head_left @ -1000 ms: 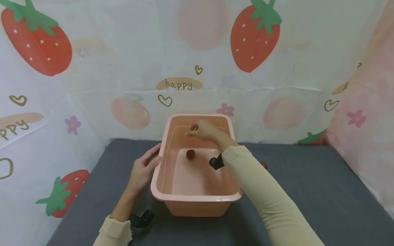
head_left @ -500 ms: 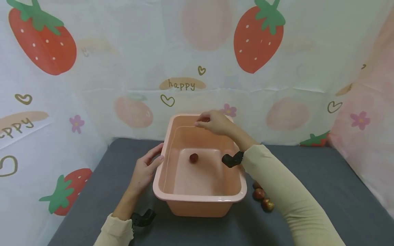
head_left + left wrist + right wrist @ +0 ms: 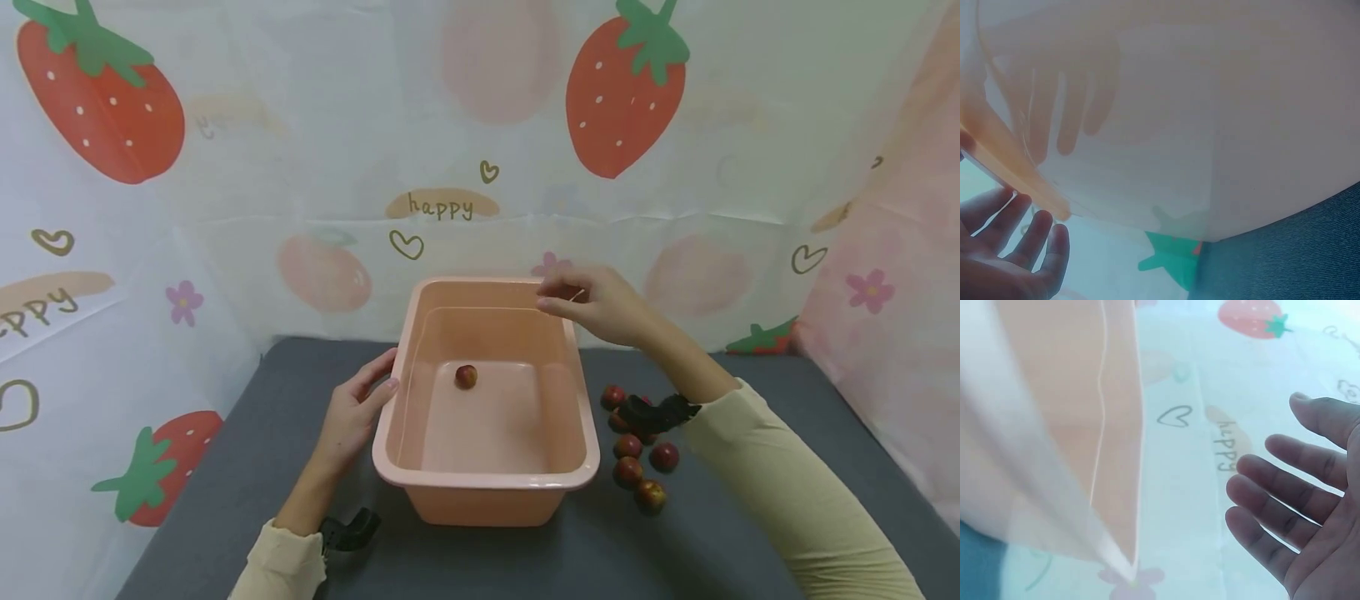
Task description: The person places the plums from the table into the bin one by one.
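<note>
A pink plastic basin (image 3: pixel 486 482) stands in the middle of the table, and one small round red-and-yellow fruit (image 3: pixel 466 377) lies on its floor. My left hand (image 3: pixel 351 417) touches the outer side of the basin's left rim, its fingers loosely extended in the left wrist view. Above the basin's back right corner is my right hand (image 3: pixel 596 304). The right wrist view shows that hand (image 3: pixel 1316 506) with fingers spread and nothing held. Several similar fruits (image 3: pixel 627 472) lie on the table to the right of the basin, partly hidden by the right wrist's black camera strap.
A dark grey cloth (image 3: pixel 780 467) covers the table. White fabric (image 3: pixel 247 183) printed with strawberries, hearts and flowers hangs behind and at the sides. Black wrist cameras (image 3: pixel 351 531) sit on both wrists.
My right hand has moved from inside the basin out to the right, past its rim. Fruits on the table have come into view. The fruit in the basin has rolled slightly.
</note>
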Demonstrator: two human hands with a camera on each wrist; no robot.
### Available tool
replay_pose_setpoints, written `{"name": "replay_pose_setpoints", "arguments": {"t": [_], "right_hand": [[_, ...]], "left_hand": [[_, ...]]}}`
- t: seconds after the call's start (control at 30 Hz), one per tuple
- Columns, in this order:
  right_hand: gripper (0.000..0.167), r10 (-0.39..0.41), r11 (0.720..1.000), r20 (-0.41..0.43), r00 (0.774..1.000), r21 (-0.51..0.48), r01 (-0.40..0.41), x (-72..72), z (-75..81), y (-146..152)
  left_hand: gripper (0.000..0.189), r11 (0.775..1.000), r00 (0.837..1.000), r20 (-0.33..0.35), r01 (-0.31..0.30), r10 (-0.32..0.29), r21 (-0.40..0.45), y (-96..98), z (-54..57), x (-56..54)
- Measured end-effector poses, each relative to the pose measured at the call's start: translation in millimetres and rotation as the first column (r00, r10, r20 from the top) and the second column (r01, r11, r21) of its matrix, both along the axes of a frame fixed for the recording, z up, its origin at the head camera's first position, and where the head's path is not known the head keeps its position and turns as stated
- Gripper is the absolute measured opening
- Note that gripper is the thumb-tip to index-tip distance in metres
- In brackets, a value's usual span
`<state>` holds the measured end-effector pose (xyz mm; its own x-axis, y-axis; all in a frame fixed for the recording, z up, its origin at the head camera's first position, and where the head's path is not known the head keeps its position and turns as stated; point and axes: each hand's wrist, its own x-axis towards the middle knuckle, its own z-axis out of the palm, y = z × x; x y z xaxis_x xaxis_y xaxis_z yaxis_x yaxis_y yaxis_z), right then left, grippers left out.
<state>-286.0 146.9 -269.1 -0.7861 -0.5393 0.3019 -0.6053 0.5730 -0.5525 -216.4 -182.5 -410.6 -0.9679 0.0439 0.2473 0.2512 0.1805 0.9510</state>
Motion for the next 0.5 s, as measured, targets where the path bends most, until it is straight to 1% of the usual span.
{"name": "replay_pose_setpoints", "arguments": {"t": [0.13, 0.27, 0.37, 0.5], "right_hand": [[0.023, 0.004, 1.0, -0.022, 1.0, 0.002, -0.004, 14.0, -9.9, 22.9], [0.024, -0.029, 0.999, -0.047, 0.998, 0.012, 0.029, 29.7, -20.6, 46.5], [0.021, -0.054, 0.999, -0.06, 0.997, -0.011, 0.053, 40.2, -30.7, 63.0], [0.019, -0.064, 0.997, -0.07, 0.995, -0.041, 0.061, 52.1, -48.8, 81.6]], "left_hand": [[0.05, 1.0, 1.0, 0.0, -0.003, 0.003, -0.002, -0.6, 0.3, 0.0], [0.05, 1.0, 1.0, 0.005, -0.011, 0.011, -0.007, -0.7, 0.5, 0.2], [0.051, 1.0, 1.0, 0.007, -0.016, 0.016, -0.011, -0.5, 1.0, 0.4], [0.051, 1.0, 1.0, 0.002, -0.01, 0.01, -0.008, -0.2, 0.7, 0.6]]}}
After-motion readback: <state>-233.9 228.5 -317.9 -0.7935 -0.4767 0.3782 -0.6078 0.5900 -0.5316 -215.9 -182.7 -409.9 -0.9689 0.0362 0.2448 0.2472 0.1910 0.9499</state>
